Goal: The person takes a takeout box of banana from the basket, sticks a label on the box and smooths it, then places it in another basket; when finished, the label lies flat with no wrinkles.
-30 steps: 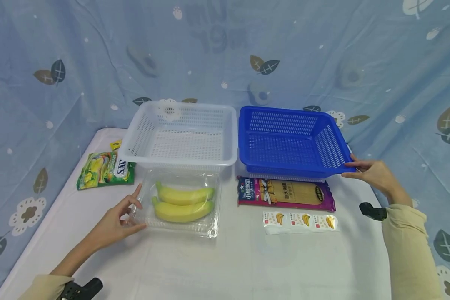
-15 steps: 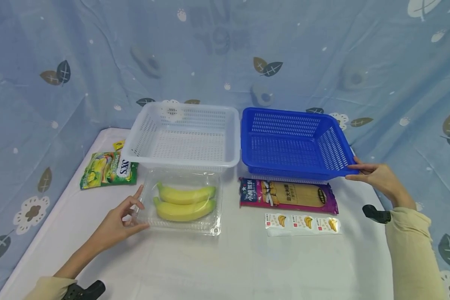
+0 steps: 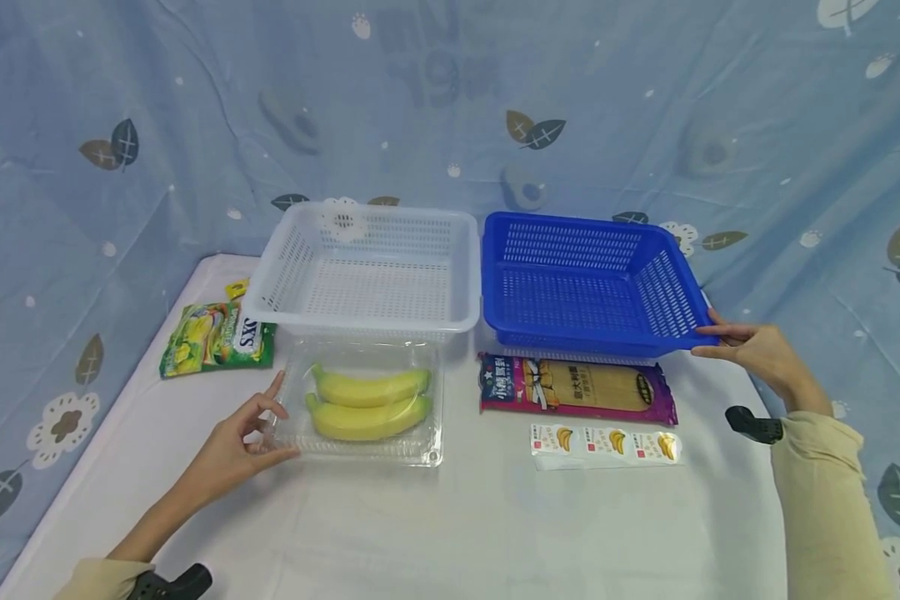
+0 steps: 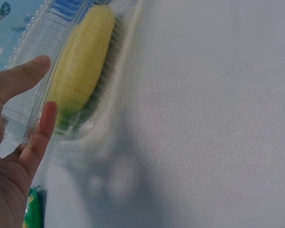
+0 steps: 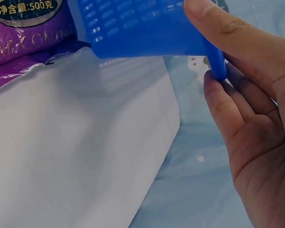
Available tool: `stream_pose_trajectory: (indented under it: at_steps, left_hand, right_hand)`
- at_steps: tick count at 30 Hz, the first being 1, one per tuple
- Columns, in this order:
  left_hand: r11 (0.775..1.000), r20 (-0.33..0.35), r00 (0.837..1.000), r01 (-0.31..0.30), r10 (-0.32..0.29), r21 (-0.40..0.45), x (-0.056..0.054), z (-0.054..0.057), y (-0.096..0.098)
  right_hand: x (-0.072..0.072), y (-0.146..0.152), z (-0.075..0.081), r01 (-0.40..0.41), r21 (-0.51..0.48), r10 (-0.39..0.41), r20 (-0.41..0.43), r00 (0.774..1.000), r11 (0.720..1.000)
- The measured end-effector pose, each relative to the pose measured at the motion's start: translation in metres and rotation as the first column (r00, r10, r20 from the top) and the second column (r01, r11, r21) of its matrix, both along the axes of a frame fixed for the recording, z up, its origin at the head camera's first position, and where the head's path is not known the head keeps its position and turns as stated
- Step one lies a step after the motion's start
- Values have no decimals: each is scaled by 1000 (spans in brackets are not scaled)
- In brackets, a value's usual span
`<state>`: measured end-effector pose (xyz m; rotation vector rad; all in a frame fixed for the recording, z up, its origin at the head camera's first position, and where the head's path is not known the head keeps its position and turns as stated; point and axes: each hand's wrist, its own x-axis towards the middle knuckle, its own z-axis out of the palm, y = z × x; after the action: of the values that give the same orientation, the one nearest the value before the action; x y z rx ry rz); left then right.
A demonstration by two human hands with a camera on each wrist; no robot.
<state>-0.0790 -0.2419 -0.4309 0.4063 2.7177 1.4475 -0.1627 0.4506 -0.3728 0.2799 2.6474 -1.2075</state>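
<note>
My left hand (image 3: pixel 232 446) holds the left end of a clear plastic clamshell box (image 3: pixel 288 433), thumb toward its front corner and fingers at its side. Inside the box lie two yellow bananas (image 3: pixel 371 419), side by side. In the left wrist view the thumb and a finger (image 4: pixel 45 121) meet the box's edge, beside one banana (image 4: pixel 83 61). Over on the right, my right hand (image 3: pixel 765 358) pinches the rim of a blue basket (image 3: pixel 570 342) at its front right corner. The right wrist view shows the thumb above that blue rim and the fingers (image 5: pixel 223 107) below it.
A white basket (image 3: pixel 360 321) stands left of the blue one, behind the box. A green snack bag (image 3: pixel 213 337) lies at the far left. In front of the blue basket are a spaghetti packet (image 3: pixel 577 387) and a strip of banana stickers (image 3: pixel 603 444). Patterned blue cloth (image 3: pixel 420 100) rises behind.
</note>
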Motion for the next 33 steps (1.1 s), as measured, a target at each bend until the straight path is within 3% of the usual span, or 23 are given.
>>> stream_pose_trajectory:
  at_steps: [9,12,18,23,29,33]
  left_hand:
    - [994,16,995,95,-96,53,-1,1,-7]
    - [993,9,993,117,-117,30,-3,3,-8]
    - [993,-34,997,66,-69,-94,-4,6,-7]
    - [994,-40,997,66,-70,-91,-2,6,-9]
    - [993,-34,998,42,-46,-109,3,11,-7]
    - [990,-104,995,-20,6,-142,7,15,-6]
  right_hand:
    - [3,-4,1,-19,42,19,-7,1000,999]
    - [5,-4,1,-34,53,35,-35,999,998]
    - [10,-6,2,-37,139,53,-118,992,990]
    - [17,-11,0,-39,196,77,-192,978,980]
    - [34,-16,-5,-2,134,38,-263,964,991]
    - [50,-19,-8,4,70,19,-325,946,998]
